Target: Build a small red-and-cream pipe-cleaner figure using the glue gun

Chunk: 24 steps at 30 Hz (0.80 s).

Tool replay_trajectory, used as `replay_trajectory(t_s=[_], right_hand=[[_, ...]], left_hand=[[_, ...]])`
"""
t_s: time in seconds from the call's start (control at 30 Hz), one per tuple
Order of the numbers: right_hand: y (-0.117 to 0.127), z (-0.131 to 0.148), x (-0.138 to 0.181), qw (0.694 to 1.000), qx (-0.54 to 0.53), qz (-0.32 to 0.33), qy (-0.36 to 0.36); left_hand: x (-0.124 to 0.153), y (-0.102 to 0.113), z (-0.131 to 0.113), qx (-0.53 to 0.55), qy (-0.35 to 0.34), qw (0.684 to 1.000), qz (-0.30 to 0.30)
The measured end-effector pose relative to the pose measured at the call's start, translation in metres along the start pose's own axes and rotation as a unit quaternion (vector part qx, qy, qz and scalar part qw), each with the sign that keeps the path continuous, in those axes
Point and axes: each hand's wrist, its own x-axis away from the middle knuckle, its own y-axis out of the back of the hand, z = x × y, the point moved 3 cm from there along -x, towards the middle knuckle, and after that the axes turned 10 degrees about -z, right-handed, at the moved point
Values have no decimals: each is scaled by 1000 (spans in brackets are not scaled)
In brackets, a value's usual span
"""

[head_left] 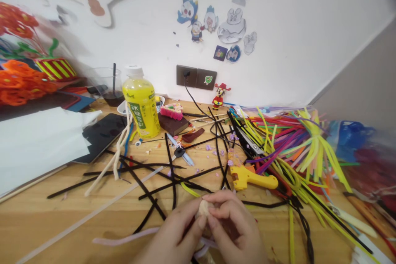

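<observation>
Left to right. Bottle stands upright toward the back of the tabletop, presumably parked out of the hands' way. Black strips lie loose and crossed ahead of the hands; probably left within reach. Left hand: closed, thumb and fingers pinching a pale piece, which sits between the fingertips of both hands, low centre. Right hand: closed on the same piece from its other side; the paired pinch likely steadies so small an item. Yellow tool lies just beyond the right hand.

Obscured: lilac strip passes out of sight at the left hand; fingers cover much of the pale piece, material uncertain; lower frame edge cuts off both arms; far-right items blurred.
</observation>
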Motion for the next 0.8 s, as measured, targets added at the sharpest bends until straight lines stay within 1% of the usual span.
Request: replay_trajectory(t_s=[0.1,0.2,0.27,0.3,0.37,0.43,0.53,0.63,0.7,0.8], right_hand=[[1,-2,2,1000,3,9,-1],[0,-4,6,1000,-4,17,-4],[-1,-6,9,1000,-14,-3,-18],[-1,-6,11,999,-20,-18,-25],[-2,-8,14,998,-28,-45,-38],[-4,-8,16,997,-30,-54,-45],[-6,-8,16,996,-35,-60,-55],[-5,-7,13,993,-58,-66,-74],[-3,-6,10,992,-75,-59,-81],[1,-5,5,993,-91,-8,-75]], left_hand=[[-1,0,0,29,13,999,-15],[-2,-1,-3,60,-2,998,9],[-3,-2,-7,68,-13,997,37],[-4,-1,-8,70,-17,997,42],[-5,0,-10,71,-15,997,31],[-6,0,-10,73,-11,997,29],[-7,-1,-10,74,-14,996,55],[-7,-1,-8,68,-5,997,43],[-5,-1,-6,66,4,997,30],[-4,-1,-6,56,0,998,15]])
